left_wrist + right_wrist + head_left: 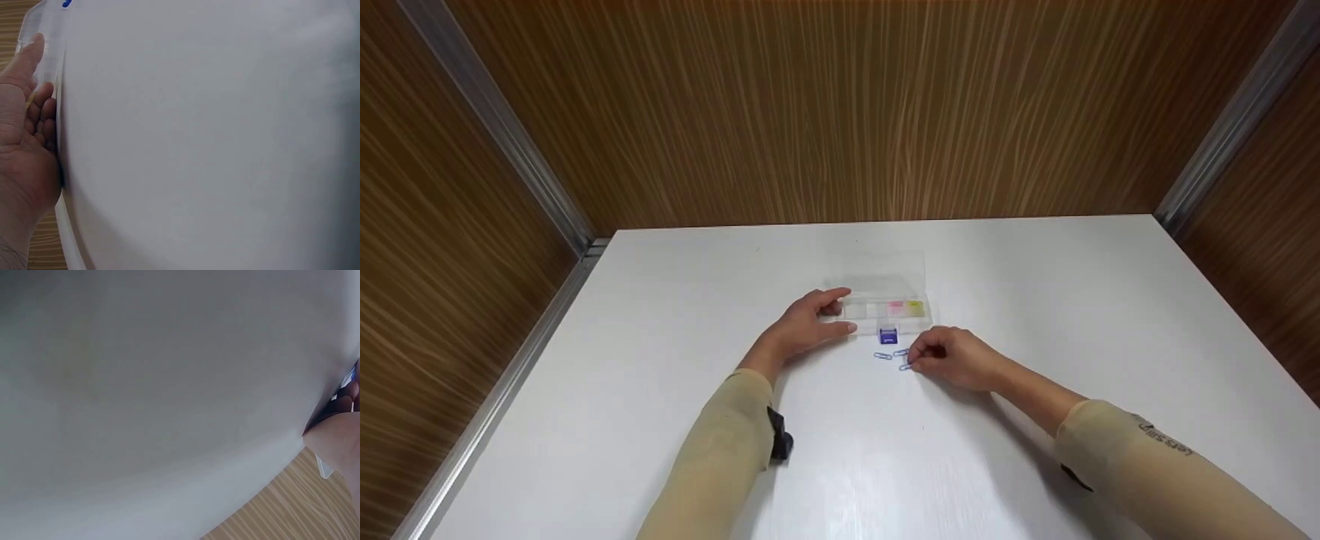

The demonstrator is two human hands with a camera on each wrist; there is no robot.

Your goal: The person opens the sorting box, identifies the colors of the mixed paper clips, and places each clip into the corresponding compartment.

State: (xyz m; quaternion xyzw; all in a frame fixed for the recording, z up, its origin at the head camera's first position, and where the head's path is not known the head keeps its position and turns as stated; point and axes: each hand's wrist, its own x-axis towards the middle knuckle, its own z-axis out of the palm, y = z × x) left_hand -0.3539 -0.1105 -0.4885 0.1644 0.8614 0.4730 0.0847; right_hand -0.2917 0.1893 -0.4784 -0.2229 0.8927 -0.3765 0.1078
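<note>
A clear plastic compartment box (871, 327) lies on the white table with its clear lid (877, 271) raised behind it. My left hand (808, 321) holds the box's left end, the thumb along the front side and the fingers round the back; the box (52, 50) shows beyond that hand in the left wrist view. My right hand (960, 358) is low at the table in front of the box, thumb and forefinger pinching a blue paper clip (904, 367). Two more blue paper clips, one on the left (883, 356) and one behind (900, 352), lie beside its fingertips.
Pink pieces (895, 308) and yellow pieces (914, 308) are in the box's back right compartments. A small purple piece (889, 337) is at its front edge. The white table (607, 420) meets wood-grain panels (870, 112) at the back and sides.
</note>
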